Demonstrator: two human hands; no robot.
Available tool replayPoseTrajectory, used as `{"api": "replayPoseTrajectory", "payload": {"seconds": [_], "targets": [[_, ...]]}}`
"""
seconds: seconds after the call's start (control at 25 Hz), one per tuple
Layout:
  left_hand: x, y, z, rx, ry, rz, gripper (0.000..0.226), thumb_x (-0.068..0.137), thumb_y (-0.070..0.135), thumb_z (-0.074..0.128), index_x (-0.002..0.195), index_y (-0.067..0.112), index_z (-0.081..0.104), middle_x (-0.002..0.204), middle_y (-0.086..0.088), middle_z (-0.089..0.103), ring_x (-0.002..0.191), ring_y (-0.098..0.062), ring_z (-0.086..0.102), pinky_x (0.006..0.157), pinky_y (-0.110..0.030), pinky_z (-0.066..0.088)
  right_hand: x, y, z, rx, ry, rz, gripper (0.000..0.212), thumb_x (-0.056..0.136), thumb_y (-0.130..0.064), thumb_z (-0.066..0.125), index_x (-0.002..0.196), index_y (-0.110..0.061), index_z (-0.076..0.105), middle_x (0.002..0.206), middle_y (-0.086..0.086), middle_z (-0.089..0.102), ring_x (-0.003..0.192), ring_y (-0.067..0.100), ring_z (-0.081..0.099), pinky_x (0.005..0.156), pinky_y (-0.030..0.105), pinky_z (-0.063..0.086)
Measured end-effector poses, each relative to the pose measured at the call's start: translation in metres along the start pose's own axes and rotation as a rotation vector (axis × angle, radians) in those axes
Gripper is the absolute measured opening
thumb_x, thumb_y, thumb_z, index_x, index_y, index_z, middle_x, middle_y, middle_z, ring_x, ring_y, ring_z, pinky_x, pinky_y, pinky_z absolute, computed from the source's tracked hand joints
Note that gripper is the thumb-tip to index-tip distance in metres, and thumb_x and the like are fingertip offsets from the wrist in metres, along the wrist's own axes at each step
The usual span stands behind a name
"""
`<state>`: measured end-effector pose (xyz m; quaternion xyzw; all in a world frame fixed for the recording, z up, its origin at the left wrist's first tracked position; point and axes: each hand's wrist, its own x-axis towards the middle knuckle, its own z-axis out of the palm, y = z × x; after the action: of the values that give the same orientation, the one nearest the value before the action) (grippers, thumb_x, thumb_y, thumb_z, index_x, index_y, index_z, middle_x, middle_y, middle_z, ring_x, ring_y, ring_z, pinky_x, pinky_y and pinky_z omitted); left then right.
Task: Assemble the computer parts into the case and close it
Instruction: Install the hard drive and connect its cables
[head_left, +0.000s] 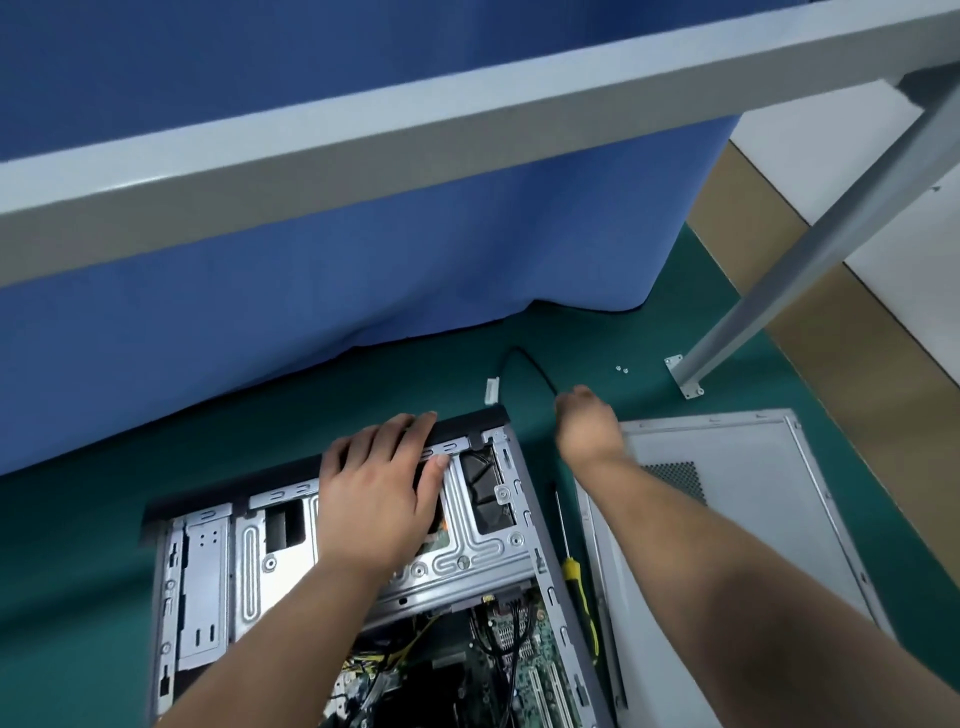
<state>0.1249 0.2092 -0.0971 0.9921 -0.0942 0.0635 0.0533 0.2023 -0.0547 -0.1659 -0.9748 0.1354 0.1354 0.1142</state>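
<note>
An open computer case (291, 561) lies on its side on the green mat, its metal drive cage and motherboard (467, 660) showing. My left hand (379, 493) rests flat on the drive cage, fingers reaching the black front bezel (467, 418). My right hand (587, 423) reaches past the case's far right corner and grips the end of a black cable (530, 364); its fingers are hidden behind the knuckles. The cable loops to a small white connector (492, 391). The grey side panel (727, 499) lies flat to the right of the case, under my right forearm.
A yellow-handled screwdriver (574, 577) lies between case and side panel. Two small screws (621, 369) sit on the mat near a grey table leg's foot plate (685, 375). A blue cloth (363, 234) hangs behind, under a grey beam.
</note>
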Motion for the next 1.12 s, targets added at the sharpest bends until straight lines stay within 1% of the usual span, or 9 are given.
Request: {"api": "replayPoseTrajectory", "payload": {"seconds": [0.12, 0.28, 0.4, 0.48, 0.6, 0.68, 0.76, 0.92, 1.12], "targets": [[0.000, -0.001, -0.003, 0.001, -0.033, 0.008, 0.050, 0.103, 0.056, 0.028, 0.145, 0.037, 0.047, 0.137, 0.009, 0.061, 0.124, -0.019, 0.054, 0.106, -0.044, 0.034, -0.022, 0.016, -0.010, 0.342, 0.105, 0.189, 0.030, 0.089, -0.001, 0.058, 0.112, -0.016, 0.070, 0.109, 0.013, 0.069, 0.102, 0.035, 0.066, 0.078, 0.030, 0.048], [0.001, 0.001, -0.014, -0.098, -0.123, -0.015, 0.053, 0.103, 0.056, 0.026, 0.151, 0.040, 0.040, 0.147, 0.013, 0.052, 0.135, -0.015, 0.046, 0.111, -0.040, 0.024, -0.070, 0.039, -0.033, 0.713, 0.195, 0.212, 0.016, 0.090, -0.002, 0.064, 0.102, -0.013, 0.067, 0.096, 0.007, 0.069, 0.095, 0.029, 0.066, 0.084, 0.034, 0.054], [0.008, 0.001, -0.033, -0.419, -0.281, -0.100, 0.049, 0.105, 0.053, 0.036, 0.152, 0.041, 0.040, 0.156, 0.017, 0.041, 0.148, -0.009, 0.028, 0.120, -0.033, 0.008, -0.115, 0.045, -0.056, 0.865, 0.219, 0.199, 0.017, 0.089, -0.008, 0.072, 0.088, -0.023, 0.064, 0.084, -0.003, 0.066, 0.080, 0.018, 0.066, 0.068, 0.025, 0.050], [0.001, 0.008, -0.053, -0.763, -0.320, -0.164, 0.042, 0.103, 0.051, 0.046, 0.144, 0.041, 0.052, 0.150, 0.015, 0.050, 0.145, -0.009, 0.036, 0.120, -0.031, 0.022, -0.144, 0.041, -0.070, 0.922, 0.200, 0.126, 0.019, 0.088, -0.010, 0.076, 0.086, -0.025, 0.064, 0.081, -0.004, 0.065, 0.071, 0.010, 0.062, 0.062, 0.019, 0.047], [-0.025, 0.033, -0.087, -1.302, -0.411, -0.338, 0.048, 0.090, 0.070, 0.055, 0.126, 0.041, 0.066, 0.126, 0.016, 0.069, 0.122, -0.007, 0.061, 0.104, -0.034, 0.048, -0.183, 0.030, -0.084, 0.922, 0.146, -0.030, 0.022, 0.086, -0.009, 0.078, 0.087, -0.025, 0.064, 0.079, -0.006, 0.063, 0.065, 0.000, 0.057, 0.063, 0.013, 0.048], [-0.042, 0.045, -0.104, -1.588, -0.506, -0.446, 0.062, 0.086, 0.071, 0.059, 0.118, 0.020, 0.071, 0.114, -0.002, 0.076, 0.108, -0.020, 0.071, 0.087, -0.033, 0.056, -0.208, 0.019, -0.088, 0.850, 0.115, -0.153, 0.025, 0.085, -0.008, 0.078, 0.086, -0.029, 0.063, 0.077, -0.009, 0.062, 0.065, 0.001, 0.056, 0.066, 0.012, 0.048], [-0.056, 0.047, -0.118, -1.752, -0.570, -0.568, 0.056, 0.089, 0.060, 0.062, 0.104, 0.006, 0.072, 0.104, -0.019, 0.076, 0.089, -0.028, 0.074, 0.073, -0.034, 0.060, -0.224, 0.008, -0.091, 0.715, 0.112, -0.282, 0.029, 0.085, -0.008, 0.078, 0.086, -0.033, 0.062, 0.079, -0.010, 0.064, 0.070, 0.002, 0.059, 0.068, 0.010, 0.046], [-0.092, 0.027, -0.133, -1.907, -0.683, -0.655, 0.050, 0.094, 0.052, 0.060, 0.103, 0.004, 0.069, 0.080, -0.015, 0.069, 0.065, -0.025, 0.065, 0.062, -0.036, 0.055, -0.245, -0.015, -0.092, 0.538, 0.131, -0.442, 0.030, 0.086, -0.006, 0.075, 0.089, -0.032, 0.060, 0.087, -0.017, 0.061, 0.084, -0.001, 0.060, 0.072, 0.009, 0.042], [-0.124, 0.007, -0.143, -1.988, -0.728, -0.617, 0.037, 0.104, 0.037, 0.048, 0.112, 0.006, 0.066, 0.066, -0.007, 0.051, 0.048, -0.018, 0.035, 0.055, -0.033, 0.039, -0.256, -0.035, -0.094, 0.470, 0.149, -0.422, 0.021, 0.090, -0.007, 0.070, 0.095, -0.026, 0.062, 0.096, -0.012, 0.062, 0.090, 0.008, 0.061, 0.082, 0.029, 0.050]]}}
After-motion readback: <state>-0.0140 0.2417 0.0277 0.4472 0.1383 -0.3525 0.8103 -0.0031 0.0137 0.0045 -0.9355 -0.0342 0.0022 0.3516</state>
